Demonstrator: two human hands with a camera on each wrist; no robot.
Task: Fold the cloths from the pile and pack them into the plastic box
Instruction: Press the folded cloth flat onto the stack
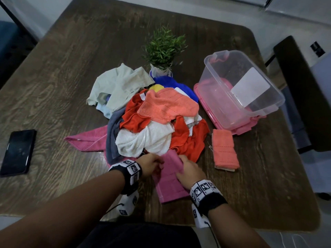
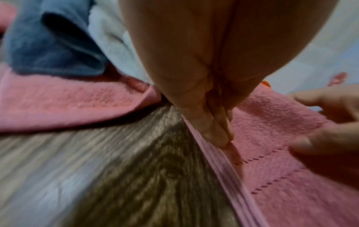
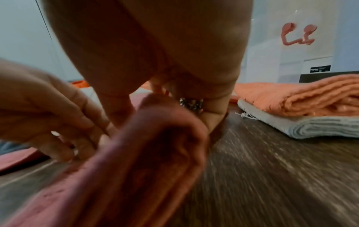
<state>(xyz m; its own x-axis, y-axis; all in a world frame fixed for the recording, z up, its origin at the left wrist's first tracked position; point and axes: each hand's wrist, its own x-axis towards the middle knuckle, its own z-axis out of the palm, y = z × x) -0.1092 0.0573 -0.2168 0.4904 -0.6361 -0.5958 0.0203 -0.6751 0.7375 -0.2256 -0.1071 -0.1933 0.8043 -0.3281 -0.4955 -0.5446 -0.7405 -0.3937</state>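
While lying flat near the front edge of the dark wood-grain table (image 1: pixel 68 72), pink terry cloth (image 1: pixel 170 187) getting folded: left hand (image 1: pixel 151 165) pressing straight fingers (image 2: pixel 211 130) on its left hem, right hand (image 1: pixel 190 173) gripping a raised fold. Sitting toward the right edge: clear plastic box (image 1: pixel 240 86), folded coral towel (image 1: pixel 224 151). Mixed cloth pile (image 1: pixel 148 115) mid-table.

Both forearms reach forward side by side, each wrist banded, the left hand (image 1: pixel 151 164) with fingers (image 2: pixel 211 130) straight and pressed downward together, the right hand (image 1: pixel 190 171) close beside it, fingers curled in a grip.
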